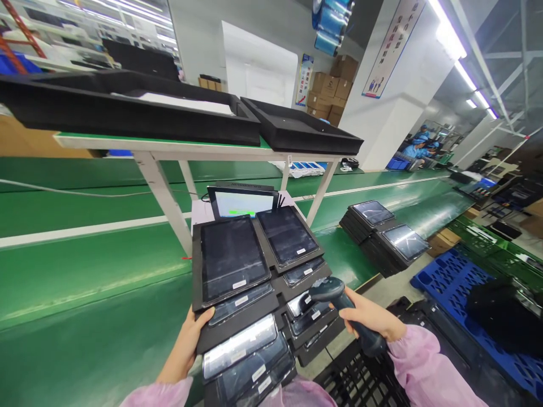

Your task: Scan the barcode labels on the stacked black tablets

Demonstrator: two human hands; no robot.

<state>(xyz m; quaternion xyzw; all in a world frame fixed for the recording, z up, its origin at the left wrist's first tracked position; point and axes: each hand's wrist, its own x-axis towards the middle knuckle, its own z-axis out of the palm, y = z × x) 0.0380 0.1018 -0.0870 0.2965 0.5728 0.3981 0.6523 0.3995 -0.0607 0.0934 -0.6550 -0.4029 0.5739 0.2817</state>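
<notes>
Green surface (85, 350) spans left, behind and right of the monitor (244, 203); white stand (161, 198) straddles the monitor, legs either side. Staggered pile of black trays (244, 326) sits just in front of the monitor; what props its near end is hidden. Second stack (377, 254) lies well right of the monitor. Tablets (233, 257) on the trays: flat, glossy, likely stiff, slippery, fragile; trays look light and foamy, whole pile probably heavy. Best hold: tray rims, not screens. Surface's front edge shows right of and nearer than the monitor; most room is left of it. Left hand (190, 333), nearer and left of the monitor: fingers grasp tray edge, thumb on top. Right hand (373, 316), nearer and right of the monitor: fingers wrapped round scanner (328, 289), contact with tablets unclear. Small white labels (239, 285) on tablets.
</notes>
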